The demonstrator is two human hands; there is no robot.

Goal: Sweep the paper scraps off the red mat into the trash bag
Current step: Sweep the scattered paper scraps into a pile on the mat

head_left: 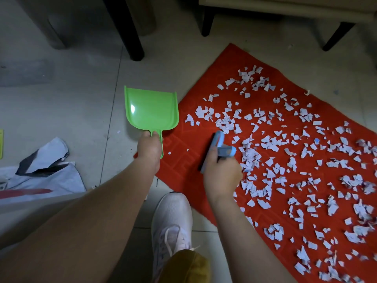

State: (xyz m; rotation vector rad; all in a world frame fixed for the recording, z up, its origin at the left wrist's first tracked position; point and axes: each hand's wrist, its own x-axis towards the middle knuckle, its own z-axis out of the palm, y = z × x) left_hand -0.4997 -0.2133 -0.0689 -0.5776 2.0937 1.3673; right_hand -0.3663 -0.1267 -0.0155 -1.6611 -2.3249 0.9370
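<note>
My left hand (148, 149): grips green dustpan (151, 110) handle, pan beside mat edge. My right hand (221, 172): grips blue brush (216, 148) on red mat (183, 170). Paper scraps (295, 160): strewn right of brush. Trash bag (40, 172): floor, far left.

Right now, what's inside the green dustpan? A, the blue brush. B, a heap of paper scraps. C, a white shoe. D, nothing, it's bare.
D: the green dustpan, held by its handle in the left hand, shows only bare shiny plastic, while the paper scraps all lie on the red mat and the right hand grips the blue brush over the mat.
</note>
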